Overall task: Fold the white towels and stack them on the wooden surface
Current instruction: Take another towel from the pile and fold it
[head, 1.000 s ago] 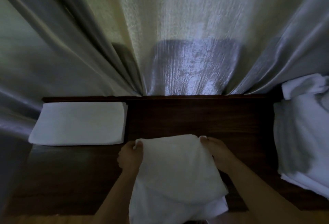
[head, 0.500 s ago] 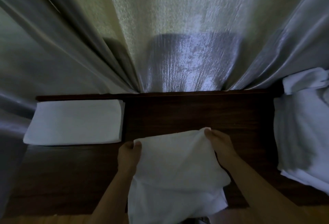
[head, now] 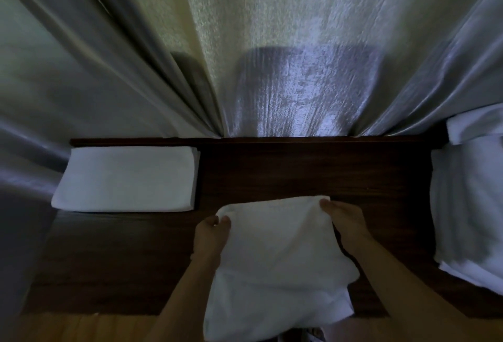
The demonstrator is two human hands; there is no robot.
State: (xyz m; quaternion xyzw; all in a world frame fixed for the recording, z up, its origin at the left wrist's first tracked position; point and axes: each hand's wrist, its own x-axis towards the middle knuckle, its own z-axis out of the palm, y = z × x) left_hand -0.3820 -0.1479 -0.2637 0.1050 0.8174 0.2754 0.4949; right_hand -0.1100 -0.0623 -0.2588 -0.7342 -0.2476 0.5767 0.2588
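**A:** The towel (head: 275,257) is the one to watch. Who has it?

**B:** Both hands do. The left hand (head: 211,235) pinches the far left corner, with fingers curled on the cloth. The right hand (head: 344,222) grips the far right corner the same way.

**A:** Where is the towel?

**B:** In the middle of the wooden surface (head: 299,173), near the front edge. The near part hangs down over that edge, toward the person.

**A:** What step is this?

**B:** I think it is in the middle of a fold. The towel is doubled but looks puffy and loose, not flat.

**A:** Which way does it point?

**B:** Its long way runs from the person out toward the curtain (head: 272,56). The held edge is the far end, and it tilts a bit, with the right corner farther away.

**A:** What comes next?

**B:** My guess: both corners must move together, so the edges line up. Then it needs a flat press.

**A:** And after that?

**B:** It goes on the folded stack (head: 125,178), well apart to the left. More loose towels (head: 468,205) wait on the right.
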